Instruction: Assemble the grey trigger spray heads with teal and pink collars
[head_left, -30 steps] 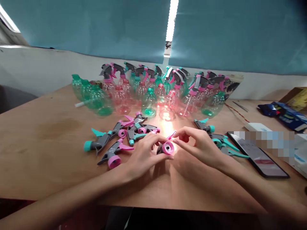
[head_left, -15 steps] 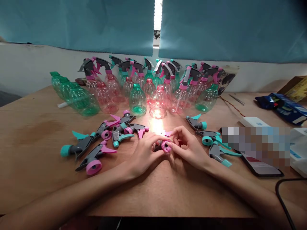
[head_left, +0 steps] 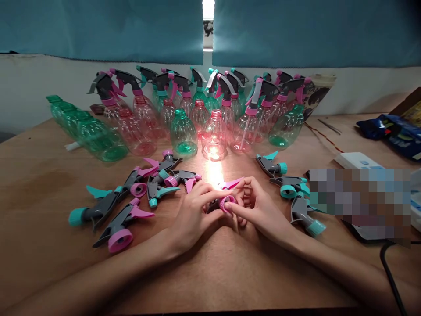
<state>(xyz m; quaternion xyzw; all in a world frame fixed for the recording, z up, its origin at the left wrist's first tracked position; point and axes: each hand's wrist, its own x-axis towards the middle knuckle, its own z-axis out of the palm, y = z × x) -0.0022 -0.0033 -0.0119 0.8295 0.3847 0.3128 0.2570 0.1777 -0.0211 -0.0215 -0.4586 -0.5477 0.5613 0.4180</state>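
Between my two hands, low over the wooden table, is a grey spray trigger head with a pink collar [head_left: 226, 203] and pink lever. My left hand [head_left: 199, 208] grips its body from the left, fingers and thumb closed round it. From the other side my right hand [head_left: 258, 202] pinches the pink collar, thumb at its rim. Much of the grey body is hidden by my fingers. Several loose pink and teal trigger heads [head_left: 113, 228] lie left of my left hand. More teal-collared trigger heads [head_left: 304, 215] lie beyond my right hand.
Behind the hands stand rows of clear pink bottles [head_left: 215, 136] and green bottles [head_left: 183, 134], some topped with trigger heads. At right are a white box [head_left: 360, 160], a blue packet [head_left: 399, 136], a black cable [head_left: 390, 272] and a blurred-out patch over a phone-like device.
The view has shifted slightly, moving the bottles up and outward in the picture. Both hands stay on the pink-collared trigger head, and its pink lever shows more clearly.
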